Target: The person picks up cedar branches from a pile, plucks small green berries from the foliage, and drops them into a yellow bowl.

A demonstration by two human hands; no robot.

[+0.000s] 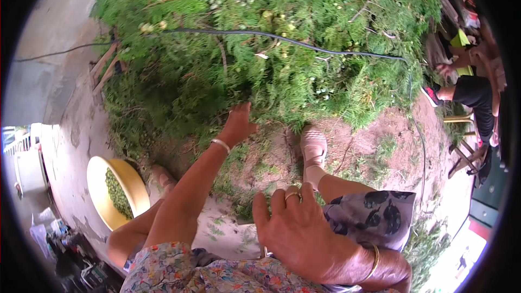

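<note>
A large heap of cut green conifer branches (260,85) lies before me, with small pale cones among the scaly sprays. My left hand (239,125), a bracelet on its wrist, reaches to the heap's near edge. Its thumb stands away from the fingers, whose tips meet the foliage; I see nothing held. Close to the camera, above my lap, is my right hand (295,232), wearing a ring and a gold-coloured bangle. Its fingers are loosely curled downward, and the palm side is hidden. On the left a yellow plastic basin (138,183) holds many small green cones (116,193).
A black cable (285,40) runs across the heap. At right, another person's leg in dark trousers (474,93) and a hand (445,69) show beside a folding stool (466,156). My shoe (314,146) rests on bare ground strewn with sprigs.
</note>
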